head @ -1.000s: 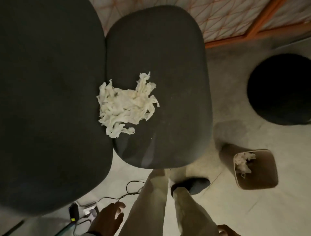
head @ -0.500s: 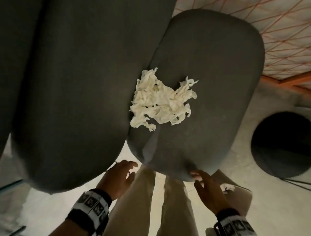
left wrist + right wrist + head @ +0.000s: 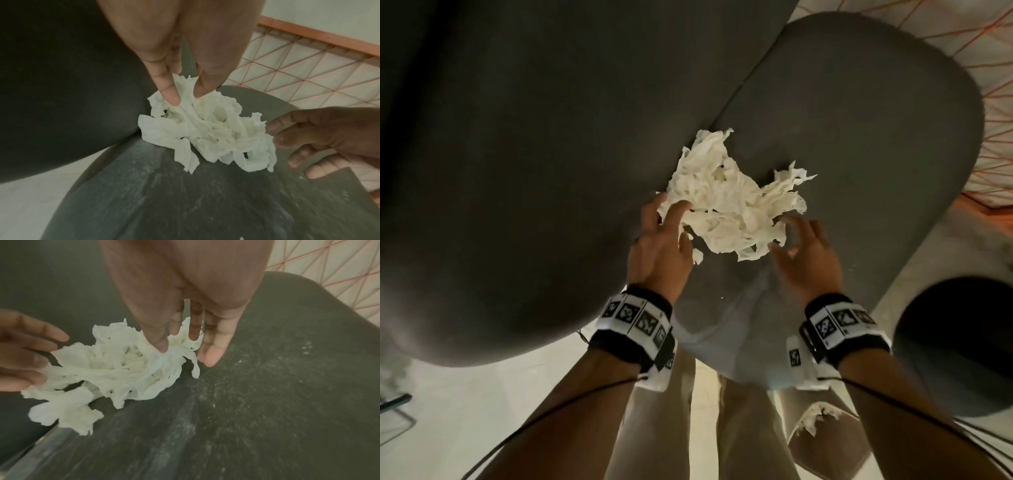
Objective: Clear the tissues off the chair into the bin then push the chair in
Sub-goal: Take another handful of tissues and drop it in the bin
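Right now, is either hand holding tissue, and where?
Neither: left hand and right hand touch opposite edges of the tissue pile, fingers straight, no grip yet.

My head camera looks steeply down from above onto the chair seat (image 3: 859, 144), with both wrists and the floor below in frame. My left wrist camera sits close behind the left hand (image 3: 174, 48), facing along its fingers toward the tissues (image 3: 207, 133). My right wrist camera does the same from the right hand (image 3: 185, 288). All three share the tissue pile on the seat; each wrist view catches the opposite hand at its edge.
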